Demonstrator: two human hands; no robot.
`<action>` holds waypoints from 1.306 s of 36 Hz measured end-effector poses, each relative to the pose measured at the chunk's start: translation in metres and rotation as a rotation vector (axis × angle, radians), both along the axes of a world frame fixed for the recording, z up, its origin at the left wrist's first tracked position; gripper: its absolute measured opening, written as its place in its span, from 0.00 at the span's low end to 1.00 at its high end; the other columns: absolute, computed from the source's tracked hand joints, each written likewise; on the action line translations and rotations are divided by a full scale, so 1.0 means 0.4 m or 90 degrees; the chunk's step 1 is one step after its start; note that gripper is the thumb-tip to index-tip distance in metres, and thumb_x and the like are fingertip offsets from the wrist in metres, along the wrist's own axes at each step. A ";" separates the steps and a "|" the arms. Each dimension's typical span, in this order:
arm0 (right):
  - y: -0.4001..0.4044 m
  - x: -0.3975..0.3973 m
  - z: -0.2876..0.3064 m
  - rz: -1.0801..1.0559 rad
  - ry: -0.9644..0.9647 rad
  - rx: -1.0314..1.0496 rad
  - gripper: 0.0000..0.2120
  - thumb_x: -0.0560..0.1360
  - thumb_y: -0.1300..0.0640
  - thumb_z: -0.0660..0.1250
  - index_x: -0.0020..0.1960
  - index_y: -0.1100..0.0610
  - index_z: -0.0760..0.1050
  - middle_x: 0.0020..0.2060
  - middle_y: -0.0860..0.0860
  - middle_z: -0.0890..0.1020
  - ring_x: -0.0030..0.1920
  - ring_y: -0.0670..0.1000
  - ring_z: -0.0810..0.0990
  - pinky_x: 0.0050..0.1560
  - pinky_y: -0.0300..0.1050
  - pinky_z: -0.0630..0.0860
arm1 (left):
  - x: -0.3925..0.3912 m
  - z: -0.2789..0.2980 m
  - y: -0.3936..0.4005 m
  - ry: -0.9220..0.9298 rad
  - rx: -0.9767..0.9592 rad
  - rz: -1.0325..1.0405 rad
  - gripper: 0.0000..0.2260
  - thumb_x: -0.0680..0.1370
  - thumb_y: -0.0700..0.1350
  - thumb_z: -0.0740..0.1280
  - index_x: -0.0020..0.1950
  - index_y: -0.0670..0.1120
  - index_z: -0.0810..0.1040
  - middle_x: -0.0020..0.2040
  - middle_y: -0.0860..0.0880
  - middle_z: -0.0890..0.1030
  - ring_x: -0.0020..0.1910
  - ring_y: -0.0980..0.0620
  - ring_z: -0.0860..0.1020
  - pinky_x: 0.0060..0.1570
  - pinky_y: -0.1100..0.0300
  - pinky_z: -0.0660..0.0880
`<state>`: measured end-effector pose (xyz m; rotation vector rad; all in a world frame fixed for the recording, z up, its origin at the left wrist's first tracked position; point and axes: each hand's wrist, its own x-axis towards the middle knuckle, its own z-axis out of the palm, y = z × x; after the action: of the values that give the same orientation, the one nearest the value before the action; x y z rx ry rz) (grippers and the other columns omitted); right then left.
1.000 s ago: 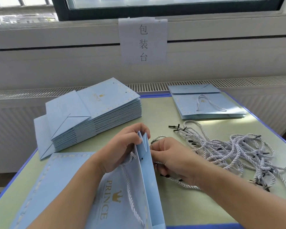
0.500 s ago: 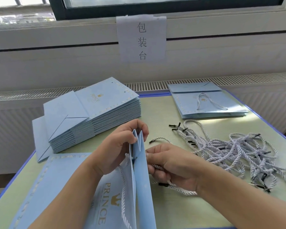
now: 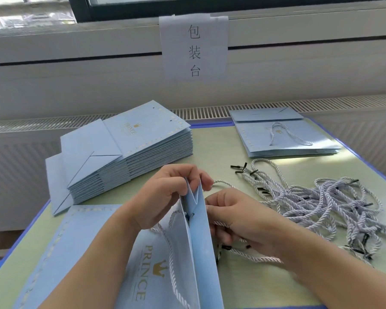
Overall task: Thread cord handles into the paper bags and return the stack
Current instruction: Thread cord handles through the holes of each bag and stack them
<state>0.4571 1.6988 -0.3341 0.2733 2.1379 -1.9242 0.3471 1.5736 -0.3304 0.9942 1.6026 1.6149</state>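
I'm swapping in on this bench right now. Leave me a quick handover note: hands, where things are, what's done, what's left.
Left hand pinches the open bag at its top edge.
Right hand holds a cord against the bag's right panel.
Done: the bag's left panel has its handle; a small finished stack lies far right.
Left: thread this cord, then the tall unthreaded stack, using the loose cords.

Left hand (image 3: 165, 197) on left side of upright paper bag (image 3: 198, 241), fingers curled over bag's top edge, pinching its mouth. Left forearm bare, running down-left from bag toward lower frame edge. Right hand (image 3: 239, 221) on right side of bag, fingertips (image 3: 210, 208) pressed to bag's right wall, fingers curled round white cord (image 3: 252, 257). Right forearm bare, running down-right from bag.
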 end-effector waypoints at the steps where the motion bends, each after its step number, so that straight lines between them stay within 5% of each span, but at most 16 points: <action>1: -0.001 0.002 0.000 0.003 0.012 0.024 0.12 0.81 0.59 0.60 0.43 0.62 0.77 0.29 0.51 0.76 0.21 0.44 0.66 0.20 0.36 0.55 | -0.002 -0.001 -0.001 0.006 -0.003 0.004 0.05 0.59 0.35 0.56 0.29 0.43 0.69 0.43 0.44 0.81 0.43 0.53 0.77 0.41 0.60 0.72; 7: -0.005 0.013 0.001 0.013 0.051 0.010 0.08 0.78 0.64 0.63 0.43 0.60 0.80 0.29 0.49 0.76 0.24 0.44 0.69 0.20 0.30 0.59 | -0.015 -0.009 -0.009 0.000 0.008 0.026 0.08 0.58 0.34 0.54 0.26 0.45 0.69 0.43 0.44 0.83 0.46 0.53 0.80 0.43 0.65 0.75; 14: -0.031 0.007 -0.015 -0.036 0.075 -0.089 0.07 0.78 0.71 0.60 0.51 0.71 0.76 0.34 0.57 0.78 0.25 0.44 0.75 0.26 0.34 0.72 | -0.019 -0.019 -0.010 0.016 -0.017 0.041 0.06 0.59 0.34 0.54 0.28 0.44 0.68 0.43 0.44 0.82 0.47 0.52 0.79 0.43 0.63 0.76; 22: -0.038 0.018 0.001 -0.175 0.112 -0.139 0.06 0.78 0.68 0.59 0.49 0.59 0.64 0.30 0.55 0.77 0.25 0.48 0.73 0.27 0.38 0.70 | -0.020 -0.021 -0.003 0.007 -0.047 0.056 0.07 0.59 0.36 0.55 0.26 0.46 0.69 0.40 0.46 0.80 0.41 0.54 0.77 0.42 0.63 0.73; 24: -0.042 0.028 0.005 -0.155 0.172 -0.010 0.06 0.77 0.59 0.62 0.47 0.57 0.64 0.29 0.50 0.76 0.27 0.46 0.72 0.31 0.42 0.70 | -0.021 -0.022 -0.001 -0.002 -0.047 0.058 0.08 0.59 0.35 0.55 0.26 0.46 0.69 0.39 0.46 0.78 0.38 0.54 0.75 0.40 0.62 0.72; 26: -0.046 0.037 0.002 -0.111 0.256 0.250 0.09 0.71 0.51 0.64 0.45 0.51 0.64 0.29 0.46 0.74 0.28 0.44 0.69 0.34 0.40 0.68 | -0.019 -0.024 0.004 -0.027 -0.033 0.055 0.06 0.58 0.34 0.55 0.27 0.44 0.69 0.39 0.44 0.76 0.36 0.53 0.74 0.37 0.62 0.71; 28: -0.046 0.044 0.001 -0.068 0.307 0.446 0.11 0.70 0.52 0.65 0.45 0.49 0.63 0.30 0.46 0.71 0.30 0.47 0.67 0.35 0.41 0.65 | -0.015 -0.024 0.007 -0.045 -0.023 0.047 0.06 0.58 0.33 0.54 0.28 0.42 0.68 0.38 0.42 0.75 0.34 0.51 0.73 0.33 0.63 0.71; 31: -0.040 0.045 0.007 -0.056 0.327 0.513 0.11 0.71 0.55 0.65 0.52 0.48 0.68 0.30 0.49 0.70 0.33 0.49 0.70 0.37 0.38 0.66 | -0.015 -0.026 0.007 -0.049 -0.021 0.049 0.06 0.58 0.33 0.54 0.28 0.42 0.68 0.36 0.44 0.77 0.34 0.49 0.73 0.34 0.61 0.71; 33: -0.035 0.041 0.010 -0.051 0.303 0.525 0.14 0.73 0.55 0.64 0.57 0.45 0.73 0.30 0.44 0.69 0.33 0.42 0.69 0.38 0.31 0.66 | -0.021 -0.029 0.004 -0.056 -0.030 0.067 0.07 0.58 0.34 0.55 0.26 0.44 0.69 0.38 0.44 0.77 0.39 0.47 0.73 0.37 0.60 0.72; 38: -0.037 0.023 0.011 -0.034 0.275 0.557 0.12 0.75 0.54 0.63 0.57 0.45 0.79 0.44 0.42 0.77 0.40 0.41 0.69 0.40 0.32 0.62 | -0.023 -0.033 0.006 -0.075 -0.043 0.077 0.07 0.58 0.34 0.56 0.25 0.45 0.69 0.40 0.44 0.77 0.43 0.47 0.72 0.40 0.60 0.71; 40: -0.043 0.018 0.004 -0.047 0.283 0.559 0.09 0.75 0.54 0.64 0.52 0.46 0.81 0.37 0.41 0.72 0.37 0.40 0.67 0.40 0.30 0.64 | -0.020 -0.031 0.006 -0.084 -0.041 0.074 0.06 0.58 0.34 0.56 0.25 0.44 0.68 0.39 0.44 0.76 0.42 0.47 0.71 0.39 0.59 0.71; 43: -0.037 0.015 -0.010 -0.084 0.283 0.508 0.07 0.73 0.56 0.67 0.45 0.47 0.83 0.40 0.43 0.77 0.41 0.43 0.73 0.43 0.33 0.67 | -0.018 -0.029 0.006 -0.089 -0.036 0.072 0.06 0.58 0.34 0.56 0.26 0.44 0.68 0.38 0.43 0.75 0.42 0.46 0.69 0.39 0.58 0.69; 47: -0.035 0.011 -0.014 -0.134 0.248 0.184 0.09 0.69 0.63 0.73 0.35 0.49 0.84 0.41 0.40 0.78 0.38 0.46 0.76 0.40 0.41 0.74 | -0.014 -0.029 0.007 -0.069 -0.035 0.076 0.06 0.58 0.34 0.55 0.26 0.44 0.68 0.37 0.43 0.74 0.37 0.48 0.70 0.37 0.58 0.69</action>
<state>0.4614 1.6847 -0.3397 0.1945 2.7498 -1.8964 0.3417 1.5765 -0.3420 0.7822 1.6489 1.6650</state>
